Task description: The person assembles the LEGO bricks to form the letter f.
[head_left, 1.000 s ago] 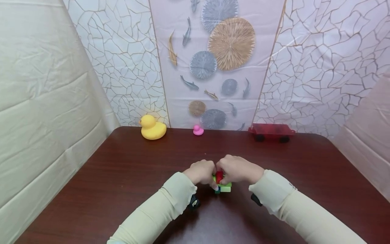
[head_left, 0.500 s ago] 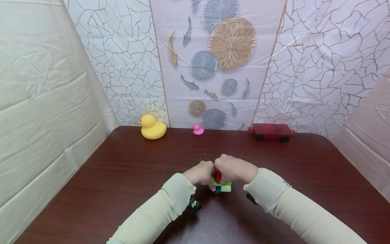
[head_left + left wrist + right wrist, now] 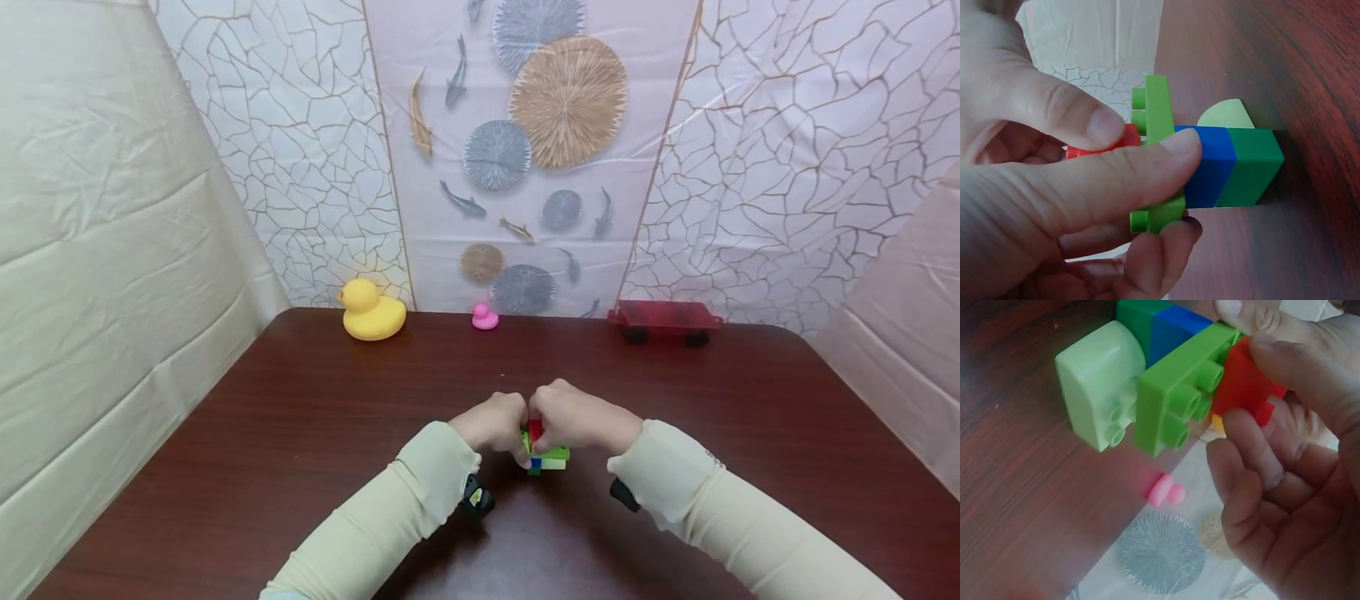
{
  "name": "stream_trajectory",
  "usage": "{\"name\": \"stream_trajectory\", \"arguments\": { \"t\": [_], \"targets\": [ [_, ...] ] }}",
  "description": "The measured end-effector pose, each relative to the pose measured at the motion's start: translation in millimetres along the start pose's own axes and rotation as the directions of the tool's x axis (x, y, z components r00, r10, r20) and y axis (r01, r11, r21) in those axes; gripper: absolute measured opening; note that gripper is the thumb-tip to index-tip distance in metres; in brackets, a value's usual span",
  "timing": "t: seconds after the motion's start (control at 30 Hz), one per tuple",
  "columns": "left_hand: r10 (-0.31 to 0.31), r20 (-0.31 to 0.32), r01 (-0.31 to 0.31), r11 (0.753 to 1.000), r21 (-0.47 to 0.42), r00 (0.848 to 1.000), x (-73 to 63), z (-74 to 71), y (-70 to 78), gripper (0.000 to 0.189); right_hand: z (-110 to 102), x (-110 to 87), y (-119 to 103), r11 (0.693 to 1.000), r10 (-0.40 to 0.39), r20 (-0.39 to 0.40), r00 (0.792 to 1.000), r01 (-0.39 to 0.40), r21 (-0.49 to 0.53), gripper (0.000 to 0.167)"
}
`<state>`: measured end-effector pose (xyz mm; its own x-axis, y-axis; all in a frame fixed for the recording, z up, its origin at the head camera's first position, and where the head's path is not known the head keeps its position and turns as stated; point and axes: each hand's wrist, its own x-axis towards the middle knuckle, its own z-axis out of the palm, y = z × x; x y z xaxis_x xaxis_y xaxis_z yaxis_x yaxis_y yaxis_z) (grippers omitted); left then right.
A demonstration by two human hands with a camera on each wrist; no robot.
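Note:
A small stack of toy building bricks stands on the table between both hands. In the left wrist view a dark green brick (image 3: 1255,167) is lowest, a blue brick (image 3: 1210,172) sits on it, and a flat lime-green brick (image 3: 1160,109) lies across the blue one. My left hand (image 3: 492,424) grips the lime-green brick, its thumb reaching onto the blue one. With thumb and fingers my right hand (image 3: 579,415) pinches a red brick (image 3: 1241,384) against the lime-green brick's studded side. Beside the stack, below the lime-green overhang, is a pale green curved brick (image 3: 1100,381).
Along the back edge of the dark wooden table (image 3: 337,400) stand a yellow duck (image 3: 372,312), a small pink duck (image 3: 484,317) and a red wheeled toy wagon (image 3: 666,322). Patterned cloth (image 3: 442,167) hangs behind them.
My right hand shifted slightly left, then slightly back right, still pinching the red brick. My left hand keeps its grip at the stack, its thumb lying a little differently. The head view shifted slightly.

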<state>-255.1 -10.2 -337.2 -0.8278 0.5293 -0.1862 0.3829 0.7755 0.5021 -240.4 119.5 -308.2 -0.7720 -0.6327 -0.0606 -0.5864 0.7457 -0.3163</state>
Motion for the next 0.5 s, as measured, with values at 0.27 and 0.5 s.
{"name": "stream_trajectory", "arguments": {
  "t": [0.27,0.5],
  "targets": [
    [0.011,-0.006,-0.011,1.000,-0.010,1.000,-2.2,-2.6,1.4,0.018,2.0,1.8,0.3,0.996,0.078,-0.002,0.997,-0.078,0.038,0.017],
    [0.033,-0.002,-0.033,0.999,-0.022,0.999,-2.7,-3.1,3.2,0.018,3.9,3.1,-1.3,0.991,0.133,-0.001,0.991,-0.133,0.030,0.021]
  ]
}}
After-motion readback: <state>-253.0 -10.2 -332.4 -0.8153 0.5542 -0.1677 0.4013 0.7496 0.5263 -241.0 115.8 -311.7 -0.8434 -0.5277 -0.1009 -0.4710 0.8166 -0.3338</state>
